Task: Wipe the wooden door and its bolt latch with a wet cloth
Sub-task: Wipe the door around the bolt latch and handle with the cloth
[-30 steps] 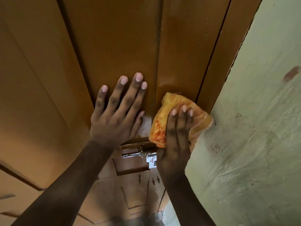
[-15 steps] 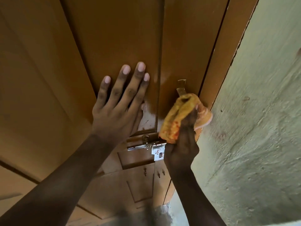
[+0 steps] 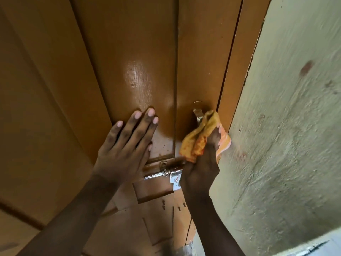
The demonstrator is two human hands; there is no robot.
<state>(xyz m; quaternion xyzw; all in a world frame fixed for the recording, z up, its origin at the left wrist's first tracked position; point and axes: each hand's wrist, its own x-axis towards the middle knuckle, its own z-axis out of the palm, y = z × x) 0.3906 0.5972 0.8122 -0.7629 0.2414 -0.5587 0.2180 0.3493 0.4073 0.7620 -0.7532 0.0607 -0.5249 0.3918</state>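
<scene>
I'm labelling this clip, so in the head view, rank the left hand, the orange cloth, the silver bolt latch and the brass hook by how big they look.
1. left hand
2. orange cloth
3. silver bolt latch
4. brass hook, partly behind the cloth, so its full size is unsure.

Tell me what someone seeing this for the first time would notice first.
Probably the orange cloth, bunched in the right hand against the door near its right edge, beside a brass fitting. Next, the left hand spread flat on the door, under a wet-looking sheen. Below, the shiny bolt latch sits between the hands.
</scene>
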